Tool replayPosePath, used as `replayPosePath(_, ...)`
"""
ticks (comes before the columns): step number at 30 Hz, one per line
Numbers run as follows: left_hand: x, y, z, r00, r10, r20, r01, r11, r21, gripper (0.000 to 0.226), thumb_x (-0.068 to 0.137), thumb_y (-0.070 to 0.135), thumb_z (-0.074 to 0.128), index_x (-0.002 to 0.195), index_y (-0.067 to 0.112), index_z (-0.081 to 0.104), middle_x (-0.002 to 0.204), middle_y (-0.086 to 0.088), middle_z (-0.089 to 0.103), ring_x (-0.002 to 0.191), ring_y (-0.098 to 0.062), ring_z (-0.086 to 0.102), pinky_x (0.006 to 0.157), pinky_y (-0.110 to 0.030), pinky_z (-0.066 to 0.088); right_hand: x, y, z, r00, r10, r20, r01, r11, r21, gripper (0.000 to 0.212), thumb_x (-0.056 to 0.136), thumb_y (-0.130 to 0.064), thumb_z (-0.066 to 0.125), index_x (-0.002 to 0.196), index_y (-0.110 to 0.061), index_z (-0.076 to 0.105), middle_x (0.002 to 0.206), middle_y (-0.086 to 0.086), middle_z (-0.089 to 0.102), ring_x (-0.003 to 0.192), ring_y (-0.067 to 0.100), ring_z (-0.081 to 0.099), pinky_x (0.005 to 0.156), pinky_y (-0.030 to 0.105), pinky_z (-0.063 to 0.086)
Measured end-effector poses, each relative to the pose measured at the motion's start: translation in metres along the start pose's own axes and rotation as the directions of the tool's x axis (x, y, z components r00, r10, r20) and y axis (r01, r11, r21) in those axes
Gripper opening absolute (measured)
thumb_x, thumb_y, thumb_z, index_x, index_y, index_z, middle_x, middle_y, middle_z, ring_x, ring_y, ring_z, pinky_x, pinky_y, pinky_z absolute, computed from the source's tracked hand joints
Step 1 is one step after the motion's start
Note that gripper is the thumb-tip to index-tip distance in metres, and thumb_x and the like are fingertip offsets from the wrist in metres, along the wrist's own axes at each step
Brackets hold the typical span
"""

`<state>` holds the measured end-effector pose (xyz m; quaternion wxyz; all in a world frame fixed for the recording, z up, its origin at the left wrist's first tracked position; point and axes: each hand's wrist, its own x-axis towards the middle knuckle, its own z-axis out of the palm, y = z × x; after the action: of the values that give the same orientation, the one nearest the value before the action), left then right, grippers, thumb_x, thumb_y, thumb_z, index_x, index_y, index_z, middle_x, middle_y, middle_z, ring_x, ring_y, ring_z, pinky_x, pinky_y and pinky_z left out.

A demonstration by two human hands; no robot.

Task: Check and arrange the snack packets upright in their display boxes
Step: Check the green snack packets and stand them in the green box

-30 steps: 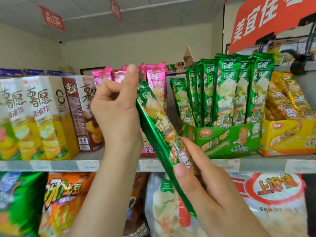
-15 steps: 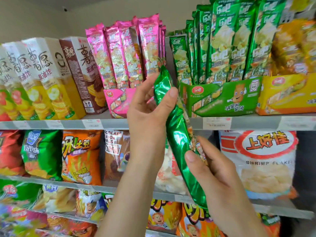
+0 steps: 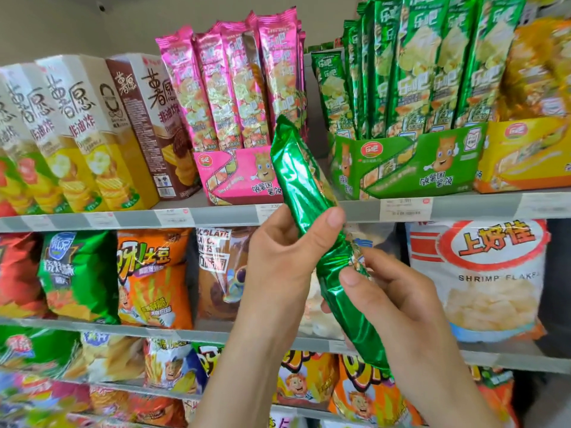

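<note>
A long green foil snack packet (image 3: 301, 180) hangs tilted in front of the shelves, its plain back toward me. My left hand (image 3: 284, 261) grips its middle, thumb across the foil. My right hand (image 3: 392, 301) holds its lower part from the right, thumb on the front. Behind it on the top shelf stand a pink display box (image 3: 238, 177) of upright pink packets, a green display box (image 3: 411, 165) of upright green packets and a yellow display box (image 3: 525, 156). The packet's top end overlaps the pink box's right corner.
Tall yellow and brown chip cartons (image 3: 102, 134) stand left of the pink box. Shelf edges with price tags (image 3: 404, 208) run across. Lower shelves hold bagged snacks, among them a white shrimp-flakes bag (image 3: 488, 279) and orange bags (image 3: 151, 273).
The green packet came down from in front of the top shelf to the shelf-edge level. Both hands lowered with it, and my view dropped to show the lower shelves.
</note>
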<state>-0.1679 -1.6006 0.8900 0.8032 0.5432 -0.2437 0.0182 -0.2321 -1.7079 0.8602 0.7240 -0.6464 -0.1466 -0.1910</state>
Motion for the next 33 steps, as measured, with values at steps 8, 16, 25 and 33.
replayPosePath(8, 0.014, 0.012, -0.041, 0.968, 0.161, -0.192, -0.153, 0.987, 0.056, 0.017, 0.079, 0.042, 0.072, 0.084, 0.026, 0.07, 0.074, 0.007, 0.064, 0.07, -0.012, 0.057, 0.065, -0.032, 0.048, 0.014, 0.012, 0.013, 0.978, 0.156, 0.139, -0.122, 0.966, -0.226, 0.028, 0.079, -0.057, 0.061, 0.106, -0.056, 0.057, 0.107, -0.011, 0.069, 0.099, 0.008, 0.065, 0.088, 0.034, 0.053)
replayPosePath(16, 0.031, 0.02, -0.079, 0.948, 0.146, -0.283, -0.175, 0.981, -0.079, 0.014, 0.084, 0.035, 0.069, 0.087, 0.022, 0.067, 0.073, 0.007, 0.059, 0.068, -0.011, 0.054, 0.064, -0.036, 0.045, 0.03, 0.027, 0.046, 0.991, 0.042, 0.129, 0.0, 0.951, -0.308, 0.035, 0.087, -0.04, 0.057, 0.122, -0.04, 0.058, 0.112, -0.02, 0.067, 0.106, 0.0, 0.062, 0.084, 0.013, 0.047)
replayPosePath(25, 0.044, 0.02, -0.122, 0.951, 0.135, -0.277, -0.215, 0.935, -0.281, 0.02, 0.071, 0.035, 0.074, 0.087, 0.023, 0.072, 0.082, 0.006, 0.062, 0.078, -0.01, 0.059, 0.074, -0.027, 0.051, 0.047, 0.032, 0.068, 0.999, 0.024, 0.039, -0.014, 0.972, -0.235, 0.03, 0.074, -0.027, 0.072, 0.096, -0.048, 0.071, 0.095, -0.017, 0.075, 0.084, -0.004, 0.069, 0.06, 0.006, 0.048)
replayPosePath(33, 0.036, 0.006, -0.121, 0.988, 0.108, -0.112, -0.134, 0.955, -0.265, 0.023, 0.07, 0.033, 0.083, 0.087, 0.022, 0.072, 0.084, 0.0, 0.069, 0.078, -0.015, 0.066, 0.067, -0.031, 0.055, 0.054, 0.037, 0.09, 0.99, -0.083, -0.114, 0.075, 0.994, -0.074, 0.035, 0.067, -0.016, 0.079, 0.094, -0.038, 0.076, 0.093, -0.01, 0.077, 0.087, 0.005, 0.072, 0.068, 0.011, 0.053)
